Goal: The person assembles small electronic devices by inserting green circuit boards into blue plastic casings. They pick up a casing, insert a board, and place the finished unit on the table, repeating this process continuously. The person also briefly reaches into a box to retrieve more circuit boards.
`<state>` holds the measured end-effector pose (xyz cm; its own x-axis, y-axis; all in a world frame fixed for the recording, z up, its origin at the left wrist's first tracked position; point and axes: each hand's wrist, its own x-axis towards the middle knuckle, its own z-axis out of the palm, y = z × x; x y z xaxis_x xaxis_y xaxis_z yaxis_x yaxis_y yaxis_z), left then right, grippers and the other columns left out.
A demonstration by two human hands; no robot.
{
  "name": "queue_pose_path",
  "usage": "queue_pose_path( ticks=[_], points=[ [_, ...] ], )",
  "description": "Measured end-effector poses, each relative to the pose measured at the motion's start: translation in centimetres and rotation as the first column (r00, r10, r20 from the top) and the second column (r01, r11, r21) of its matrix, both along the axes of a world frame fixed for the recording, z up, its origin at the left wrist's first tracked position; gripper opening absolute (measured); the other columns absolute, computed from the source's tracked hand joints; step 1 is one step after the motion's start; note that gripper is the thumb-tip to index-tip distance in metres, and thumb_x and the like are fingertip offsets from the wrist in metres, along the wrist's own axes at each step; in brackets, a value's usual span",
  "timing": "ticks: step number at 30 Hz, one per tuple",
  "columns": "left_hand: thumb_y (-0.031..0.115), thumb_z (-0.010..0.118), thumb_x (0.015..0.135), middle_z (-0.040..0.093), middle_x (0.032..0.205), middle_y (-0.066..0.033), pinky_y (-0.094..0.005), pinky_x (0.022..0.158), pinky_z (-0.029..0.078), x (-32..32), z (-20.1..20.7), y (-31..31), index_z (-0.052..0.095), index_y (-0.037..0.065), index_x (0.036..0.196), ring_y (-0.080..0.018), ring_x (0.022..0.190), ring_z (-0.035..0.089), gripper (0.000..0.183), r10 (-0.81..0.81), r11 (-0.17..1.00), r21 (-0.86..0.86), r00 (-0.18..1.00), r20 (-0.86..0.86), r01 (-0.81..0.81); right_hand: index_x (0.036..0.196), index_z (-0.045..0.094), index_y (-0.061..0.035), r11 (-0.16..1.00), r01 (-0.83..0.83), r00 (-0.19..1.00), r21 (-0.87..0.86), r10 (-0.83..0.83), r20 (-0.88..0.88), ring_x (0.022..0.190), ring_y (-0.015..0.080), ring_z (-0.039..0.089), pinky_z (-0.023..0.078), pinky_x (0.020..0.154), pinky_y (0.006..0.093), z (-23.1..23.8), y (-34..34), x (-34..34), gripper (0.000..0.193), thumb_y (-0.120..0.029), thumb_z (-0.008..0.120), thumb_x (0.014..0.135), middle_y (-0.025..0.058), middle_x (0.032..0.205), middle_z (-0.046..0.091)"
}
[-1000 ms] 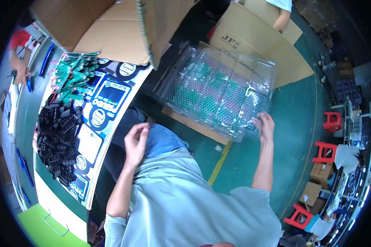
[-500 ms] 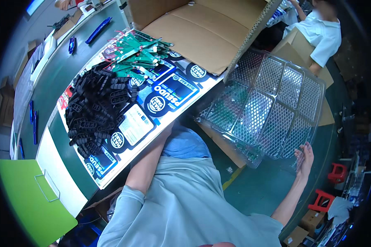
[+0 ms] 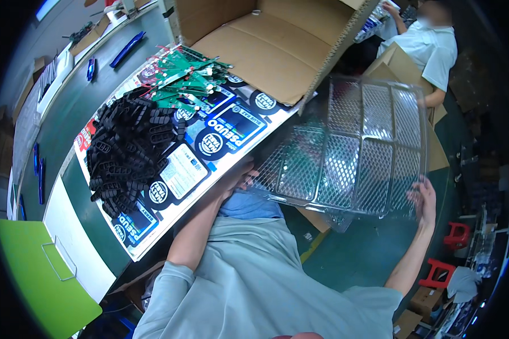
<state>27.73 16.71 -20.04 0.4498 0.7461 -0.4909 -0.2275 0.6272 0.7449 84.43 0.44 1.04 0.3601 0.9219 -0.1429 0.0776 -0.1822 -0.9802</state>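
I hold a clear plastic tray with a grid of small pockets (image 3: 350, 152) out in front of me, over my lap. My left hand (image 3: 240, 176) grips its near left edge, fingers curled under; my right hand (image 3: 424, 198) clasps the near right corner. Left of it lie a heap of black plastic parts (image 3: 130, 150) and green circuit boards (image 3: 184, 79). A big open cardboard box (image 3: 266, 45) stands just behind the tray.

Beside the matt corrugated cardboard box (image 3: 266, 51), a glossy clear plastic tray (image 3: 350, 152) with dimpled cells is seen.
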Motion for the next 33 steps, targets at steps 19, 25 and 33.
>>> queue_pose_path(
  ticks=[19, 25, 33],
  points=[
    [0.026, 0.056, 0.103, 0.071, 0.101, -0.0143, -0.0330, 0.095, 0.054, -1.6, -1.2, -8.3, 0.061, -0.003, 0.129, -0.0214, 0.098, 0.069, 0.039, 0.277, 0.933, -0.308, 0.920, 0.278, -0.188, 0.161, 0.013, -0.0034, 0.735, -0.114, 0.800, 0.669, 0.467, -0.377, 0.151, 0.0431, 0.022, 0.035, 0.115, 0.0584, 0.7, 9.4, -15.3, 0.101, -0.066, 0.055, 0.094, 0.0212, 0.166, 0.016],
    [0.017, 0.049, 0.104, 0.070, 0.110, -0.0176, -0.0370, 0.096, 0.055, 2.3, -1.1, -7.0, 0.058, -0.005, 0.130, -0.0253, 0.102, 0.070, 0.035, 0.386, 0.904, -0.305, 0.878, 0.284, -0.299, 0.158, 0.022, -0.0068, 0.844, 0.004, 0.913, 0.536, 0.216, -0.346, 0.145, 0.0395, 0.034, 0.035, 0.115, 0.0563, -6.0, 9.8, -19.1, 0.082, -0.051, 0.057, 0.099, 0.0201, 0.160, 0.030],
    [0.004, 0.044, 0.097, 0.068, 0.116, -0.0208, -0.0398, 0.082, 0.062, 9.1, 1.2, -5.8, 0.034, -0.005, 0.147, -0.0278, 0.096, 0.072, 0.051, 0.570, 0.821, -0.231, 0.768, 0.293, -0.522, 0.155, 0.022, -0.0097, 0.926, 0.344, 0.885, 0.153, -0.266, -0.381, 0.129, 0.0315, 0.052, 0.050, 0.102, 0.0488, -12.0, 9.0, -32.8, 0.075, -0.009, 0.068, 0.096, 0.0176, 0.149, 0.042]
  ],
)
